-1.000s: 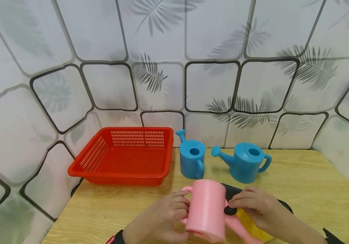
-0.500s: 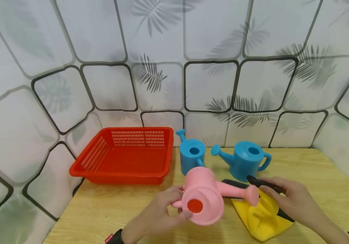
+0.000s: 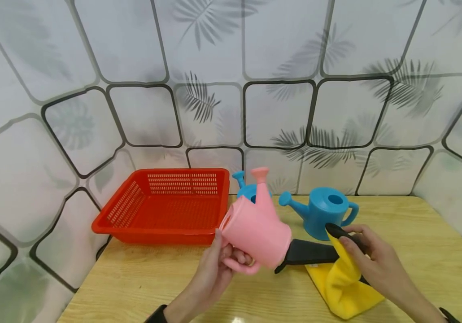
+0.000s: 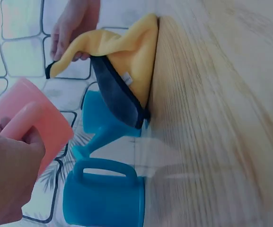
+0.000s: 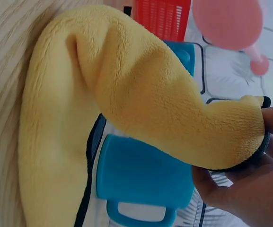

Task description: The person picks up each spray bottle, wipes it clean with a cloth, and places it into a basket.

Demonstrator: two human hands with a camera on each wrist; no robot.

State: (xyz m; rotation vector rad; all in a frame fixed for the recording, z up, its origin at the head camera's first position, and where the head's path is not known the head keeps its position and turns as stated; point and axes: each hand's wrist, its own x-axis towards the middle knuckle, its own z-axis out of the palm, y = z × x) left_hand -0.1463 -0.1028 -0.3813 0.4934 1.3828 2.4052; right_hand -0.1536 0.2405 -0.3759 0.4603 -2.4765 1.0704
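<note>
My left hand (image 3: 215, 269) grips a pink watering can (image 3: 257, 233) by its handle, above the table. The can is tilted, its spout pointing up and its top opening facing left; in the left wrist view the fingers curl round the handle (image 4: 25, 120). My right hand (image 3: 380, 264) pinches the edge of a two-sided cloth (image 3: 344, 291), yellow on one side and dark grey on the other. The rest of the cloth droops to the table, folded, its dark part near the can's base. In the right wrist view, thumb and fingers hold the cloth's corner (image 5: 240, 137).
A blue watering can (image 3: 325, 211) stands behind the cloth. Another blue watering can (image 3: 249, 190) is partly hidden behind the pink one. A red plastic basket (image 3: 158, 232) sits at the back left of the wooden table (image 3: 134, 287). A patterned curtain (image 3: 215, 112) hangs behind.
The pink watering can has been turned from opening-toward-me to spout-up, opening left. My right hand has moved right, away from the can, and lifted the cloth's edge.
</note>
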